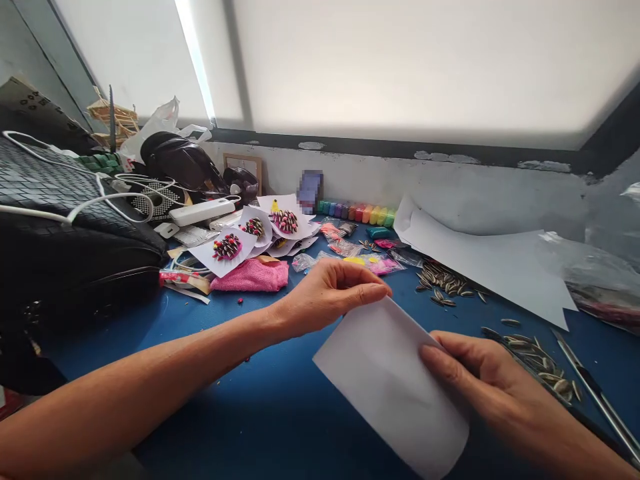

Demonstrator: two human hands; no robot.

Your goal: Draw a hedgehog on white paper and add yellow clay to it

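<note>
A sheet of white paper (385, 380) is held up at a slant above the blue table, folded or curled at its lower end. My left hand (333, 293) pinches its top corner between thumb and fingers. Its right edge is gripped by my right hand (475, 373), thumb on the near face and fingers behind. Just beyond the right hand lie striped sunflower seeds (543, 363), partly hidden by it. More sunflower seeds (445, 280) are scattered farther back. At the far right a slim metal tool (595, 393) with a pointed tip rests on the table.
White paper pieces with seed-studded clay shapes (227, 248) lie back left beside a pink cloth (253, 275). Colourful clay tubs (357, 213) line the wall. A large white sheet (480, 250) curls against it. A black bag (65, 253) with white cables stands left.
</note>
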